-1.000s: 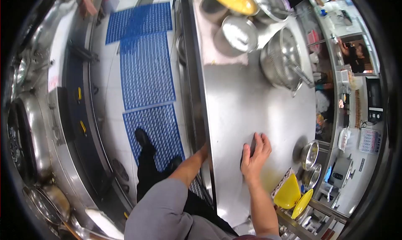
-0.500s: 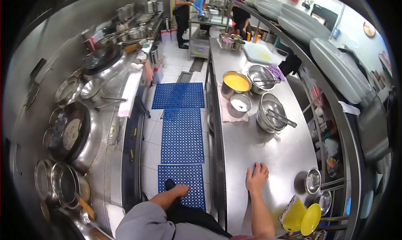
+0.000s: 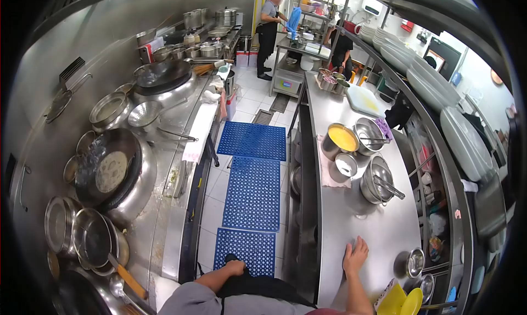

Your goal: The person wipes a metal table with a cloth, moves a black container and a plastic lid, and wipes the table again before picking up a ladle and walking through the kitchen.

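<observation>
My right hand (image 3: pixel 356 257) rests on the bare steel worktable (image 3: pixel 343 219), its fingers stretched out and holding nothing. In front of my body hangs my left hand (image 3: pixel 236 268), loosely closed; I see nothing sticking out of it, though its palm side is hidden. Ahead of my right hand on the table stand a steel pot of yellow liquid (image 3: pixel 341 138), a small bowl of white stuff (image 3: pixel 345 165), and a steel bowl with tongs (image 3: pixel 375 184). Behind them sits another steel bowl with a utensil in it (image 3: pixel 369 134).
A wok (image 3: pixel 112 169) with pale liquid sits on the range at left. Blue perforated mats (image 3: pixel 252 194) line the aisle. Several steel bowls (image 3: pixel 415 262) and yellow bowls (image 3: pixel 409 302) are near my right arm. Plates fill the overhead shelf. Two people (image 3: pixel 269 35) are at the far end.
My view has tilted up and turned slightly left, so the scene sits lower and further right. My right hand stays on the table; my left hand stays closed before my body.
</observation>
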{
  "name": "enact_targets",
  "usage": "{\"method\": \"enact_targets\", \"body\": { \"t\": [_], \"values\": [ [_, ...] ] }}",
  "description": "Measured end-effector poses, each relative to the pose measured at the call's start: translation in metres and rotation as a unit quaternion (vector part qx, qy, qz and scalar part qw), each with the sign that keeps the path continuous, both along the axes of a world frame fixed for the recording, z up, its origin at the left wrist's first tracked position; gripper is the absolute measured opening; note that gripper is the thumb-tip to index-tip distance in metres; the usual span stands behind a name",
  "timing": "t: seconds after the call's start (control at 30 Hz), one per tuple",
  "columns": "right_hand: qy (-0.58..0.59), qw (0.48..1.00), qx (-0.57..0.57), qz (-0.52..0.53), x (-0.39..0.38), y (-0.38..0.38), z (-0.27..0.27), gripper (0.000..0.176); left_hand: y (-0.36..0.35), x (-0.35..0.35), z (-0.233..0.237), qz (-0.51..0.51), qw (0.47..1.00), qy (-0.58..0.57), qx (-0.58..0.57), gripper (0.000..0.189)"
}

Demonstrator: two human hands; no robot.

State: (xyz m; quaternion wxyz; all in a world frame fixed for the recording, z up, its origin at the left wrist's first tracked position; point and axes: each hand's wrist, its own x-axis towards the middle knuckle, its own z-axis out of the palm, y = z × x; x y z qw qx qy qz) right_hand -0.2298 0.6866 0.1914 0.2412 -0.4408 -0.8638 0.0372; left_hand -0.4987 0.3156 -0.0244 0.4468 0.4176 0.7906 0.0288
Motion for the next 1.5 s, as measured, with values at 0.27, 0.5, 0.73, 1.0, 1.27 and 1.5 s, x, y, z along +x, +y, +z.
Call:
{"method": "enact_targets", "body": {
  "t": [0.27, 0.5, 0.73, 1.0, 1.27, 1.5],
  "values": [
    [0.010, 1.000, -0.018, 0.000, -0.001, 0.001, 0.002, 0.050, 0.065, -0.045, 0.005, -0.040, 0.965, -0.173, 0.193, 0.034],
    [0.031, 0.999, 0.019, 0.007, -0.001, 0.006, -0.006, 0.046, 0.068, -0.068, -0.007, -0.040, 0.947, -0.276, 0.158, 0.034],
    [0.138, 0.990, -0.006, 0.030, -0.096, 0.023, 0.028, 0.038, 0.032, -0.098, -0.016, -0.058, 0.948, -0.258, 0.178, 0.036],
    [-0.203, 0.812, -0.236, 0.494, -0.390, -0.048, -0.010, 0.041, -0.031, -0.108, -0.045, 0.165, 0.939, -0.228, 0.199, 0.027],
    [-0.378, 0.722, -0.273, 0.512, -0.467, -0.032, -0.178, 0.046, -0.088, -0.048, 0.006, 0.515, 0.847, -0.112, 0.072, 0.021],
    [-0.454, 0.624, -0.341, 0.537, -0.468, 0.008, -0.277, 0.046, -0.081, 0.003, 0.063, 0.612, 0.783, -0.044, -0.102, 0.027]
  ]
}}
